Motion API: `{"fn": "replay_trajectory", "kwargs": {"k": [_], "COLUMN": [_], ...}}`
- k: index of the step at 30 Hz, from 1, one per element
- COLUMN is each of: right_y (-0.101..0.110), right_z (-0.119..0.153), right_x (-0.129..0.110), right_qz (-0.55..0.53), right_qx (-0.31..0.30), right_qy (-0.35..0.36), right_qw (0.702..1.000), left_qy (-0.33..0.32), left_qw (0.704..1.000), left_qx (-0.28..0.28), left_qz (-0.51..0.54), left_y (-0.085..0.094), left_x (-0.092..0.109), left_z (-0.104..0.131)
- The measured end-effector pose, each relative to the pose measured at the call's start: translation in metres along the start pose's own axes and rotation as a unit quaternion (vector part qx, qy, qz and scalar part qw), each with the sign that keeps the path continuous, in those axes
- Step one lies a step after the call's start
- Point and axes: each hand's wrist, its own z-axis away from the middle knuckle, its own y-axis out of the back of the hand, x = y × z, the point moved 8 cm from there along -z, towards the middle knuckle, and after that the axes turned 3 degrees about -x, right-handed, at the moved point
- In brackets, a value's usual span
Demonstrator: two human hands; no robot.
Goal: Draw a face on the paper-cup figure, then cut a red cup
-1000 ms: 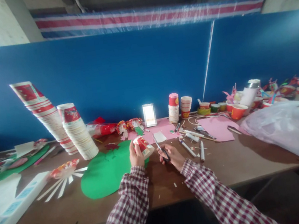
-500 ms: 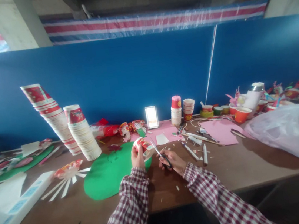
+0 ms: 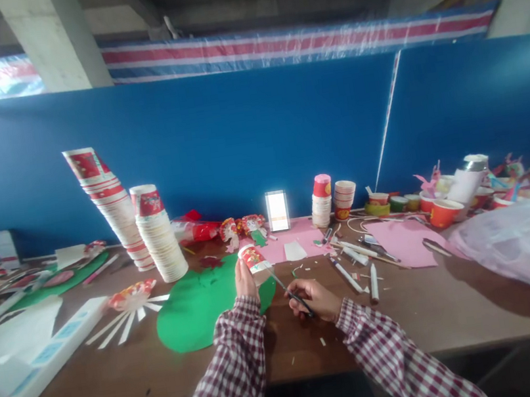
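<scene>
A red and white paper cup (image 3: 254,258) is gripped in my left hand (image 3: 246,282), tilted above the right edge of the green sheet (image 3: 192,312). My right hand (image 3: 312,297) is closed round the dark handles of a pair of scissors (image 3: 286,288). The scissor blades point up and left, their tips at the cup's lower right rim. Whether the tips touch the cup I cannot tell. Small paper scraps lie on the brown table (image 3: 318,356) near my right hand.
Two tall stacks of paper cups (image 3: 163,247) stand at the left, beside a cut cup with splayed strips (image 3: 133,298) and a white power strip (image 3: 58,349). Markers (image 3: 373,283), pink paper (image 3: 401,241) and a plastic bag (image 3: 526,246) lie at the right.
The cup has turned in my left hand, so more of its printed side shows. The scissors' blades look closer together. The view has shifted slightly left.
</scene>
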Motion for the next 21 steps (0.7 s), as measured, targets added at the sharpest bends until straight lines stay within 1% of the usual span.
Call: {"fn": "replay_trajectory", "kwargs": {"k": [5,12,16,21], "right_y": [-0.001,-0.001,0.0,0.004], "right_z": [-0.001,-0.001,-0.002,-0.004], "right_x": [0.005,0.006,0.007,0.006], "right_qz": [0.016,0.011,0.023,0.025], "right_qx": [-0.022,-0.033,-0.015,0.013], "right_qy": [-0.006,-0.008,-0.014,-0.013], "right_qw": [1.0,0.999,1.0,1.0], "left_qy": [0.018,-0.007,-0.007,-0.005], "left_qw": [1.0,0.998,0.999,0.999], "left_qx": [-0.007,0.003,-0.003,-0.044], "left_qz": [0.016,0.056,0.054,0.028], "left_y": [0.0,-0.002,-0.002,-0.011], "left_x": [-0.003,0.008,0.006,0.0], "left_z": [0.0,-0.002,-0.001,0.007]}}
